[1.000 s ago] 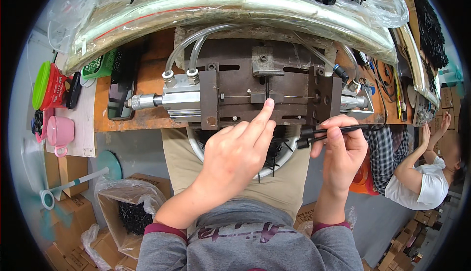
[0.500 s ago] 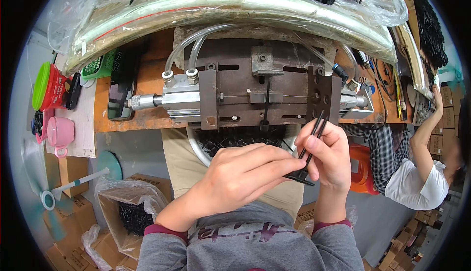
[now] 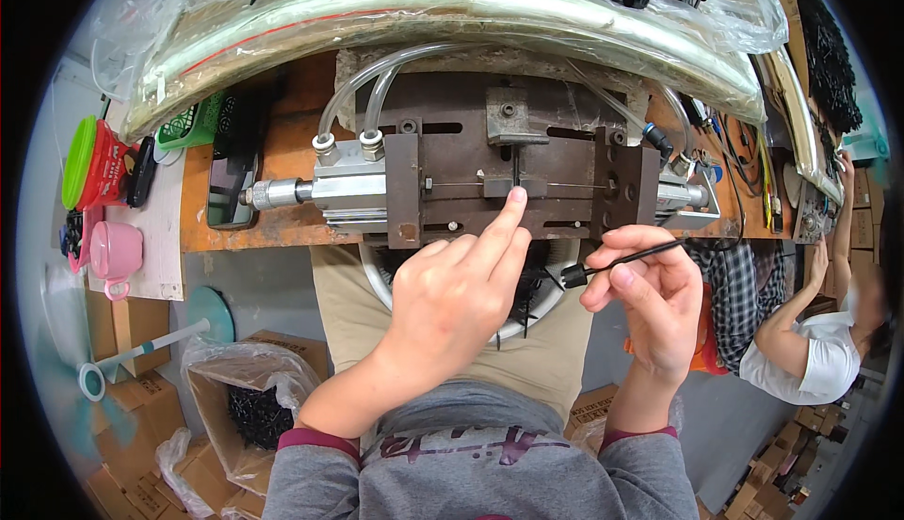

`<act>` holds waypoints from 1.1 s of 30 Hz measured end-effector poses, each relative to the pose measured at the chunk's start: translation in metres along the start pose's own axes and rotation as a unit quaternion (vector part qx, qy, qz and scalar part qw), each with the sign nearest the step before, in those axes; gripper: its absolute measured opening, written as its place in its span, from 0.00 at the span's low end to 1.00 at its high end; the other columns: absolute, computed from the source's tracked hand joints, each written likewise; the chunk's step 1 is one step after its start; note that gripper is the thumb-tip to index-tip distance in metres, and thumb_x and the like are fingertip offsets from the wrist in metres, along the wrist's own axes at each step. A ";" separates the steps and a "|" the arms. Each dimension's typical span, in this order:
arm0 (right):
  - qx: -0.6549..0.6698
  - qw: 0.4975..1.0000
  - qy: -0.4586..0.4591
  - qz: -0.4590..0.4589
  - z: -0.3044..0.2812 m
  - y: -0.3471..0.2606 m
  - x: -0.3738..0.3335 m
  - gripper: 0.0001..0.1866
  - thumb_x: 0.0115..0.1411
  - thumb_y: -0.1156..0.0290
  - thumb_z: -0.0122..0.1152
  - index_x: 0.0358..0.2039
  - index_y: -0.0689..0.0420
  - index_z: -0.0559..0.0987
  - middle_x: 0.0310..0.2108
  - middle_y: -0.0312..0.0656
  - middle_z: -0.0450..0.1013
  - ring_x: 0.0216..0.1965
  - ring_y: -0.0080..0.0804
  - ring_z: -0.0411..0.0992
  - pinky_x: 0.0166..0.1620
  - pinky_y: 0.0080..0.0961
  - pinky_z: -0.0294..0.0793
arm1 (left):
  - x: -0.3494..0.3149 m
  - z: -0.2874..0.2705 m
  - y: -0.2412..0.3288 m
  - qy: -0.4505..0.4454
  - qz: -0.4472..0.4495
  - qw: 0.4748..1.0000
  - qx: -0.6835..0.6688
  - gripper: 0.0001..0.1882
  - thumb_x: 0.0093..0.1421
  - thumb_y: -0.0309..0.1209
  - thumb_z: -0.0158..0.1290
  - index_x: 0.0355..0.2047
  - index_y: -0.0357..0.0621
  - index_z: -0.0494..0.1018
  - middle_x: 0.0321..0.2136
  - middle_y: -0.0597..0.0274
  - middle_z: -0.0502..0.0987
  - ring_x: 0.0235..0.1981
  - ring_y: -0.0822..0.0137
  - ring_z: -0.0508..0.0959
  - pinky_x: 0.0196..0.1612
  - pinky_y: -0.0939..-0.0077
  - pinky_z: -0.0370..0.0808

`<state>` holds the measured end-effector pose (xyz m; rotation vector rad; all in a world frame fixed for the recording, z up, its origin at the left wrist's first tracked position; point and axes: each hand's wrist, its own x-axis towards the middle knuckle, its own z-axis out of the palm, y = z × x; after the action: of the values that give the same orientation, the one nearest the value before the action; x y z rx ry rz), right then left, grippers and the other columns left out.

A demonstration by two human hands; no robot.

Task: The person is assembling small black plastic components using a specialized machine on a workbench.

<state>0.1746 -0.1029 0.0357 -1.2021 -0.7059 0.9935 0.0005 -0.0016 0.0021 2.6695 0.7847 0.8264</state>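
My left hand (image 3: 452, 289) reaches to the brown metal fixture (image 3: 565, 211), its index finger stretched out. That fingertip touches the near end of a thin black piece (image 3: 516, 167) lying across the small block in the fixture's middle; the rest of the piece is hidden under the hand. To the right, my right hand (image 3: 659, 308) is closed on a thin black stem with a cylindrical head (image 3: 573, 277), held between thumb and fingers with the head pointing left. A round white-rimmed container (image 3: 375, 285) with black pieces sits in my lap, partly covered by my left hand.
Metal cylinders (image 3: 348, 195) with clear hoses flank the fixture. Plastic-wrapped material (image 3: 452, 16) lies along the back, black parts on top. A pink cup (image 3: 117, 247) and green basket (image 3: 188, 125) are at left. A box of black parts (image 3: 259, 416) stands below. Another person (image 3: 800, 351) works at right.
My left hand has left the right hand and moved up to the fixture's middle. In my right hand, the stem now lies nearly level, its head showing at the left.
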 end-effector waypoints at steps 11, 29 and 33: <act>-0.032 0.998 0.048 -0.001 0.000 0.007 -0.001 0.04 0.60 0.83 0.63 0.35 0.67 0.78 0.27 0.48 0.80 0.18 0.26 0.76 0.19 0.15 0.71 | 0.001 -0.010 0.001 0.024 0.027 0.981 -0.192 0.22 0.44 0.26 0.67 0.42 0.41 0.81 0.44 0.57 0.82 0.32 0.65 0.84 0.28 0.76 0.78; -0.184 0.974 0.047 -0.124 0.008 0.017 -0.007 0.11 0.65 0.79 0.57 0.48 0.66 0.77 0.31 0.45 0.81 0.20 0.13 0.68 0.23 0.10 0.66 | 0.000 0.002 0.001 -0.002 0.001 1.000 0.022 0.14 0.49 0.29 0.65 0.37 0.41 0.81 0.51 0.58 0.80 0.22 0.71 0.80 0.25 0.79 0.74; -0.180 0.972 0.042 -0.144 0.001 0.019 -0.015 0.12 0.64 0.78 0.58 0.48 0.67 0.77 0.31 0.45 0.80 0.25 0.18 0.73 0.28 0.13 0.71 | 0.000 -0.001 0.003 -0.010 -0.009 1.000 0.019 0.15 0.48 0.28 0.66 0.37 0.40 0.80 0.51 0.58 0.80 0.24 0.69 0.81 0.26 0.77 0.75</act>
<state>0.1632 -0.1148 0.0180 -1.3978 -0.9906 0.5833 0.0012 -0.0038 0.0046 2.6943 0.8273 0.7881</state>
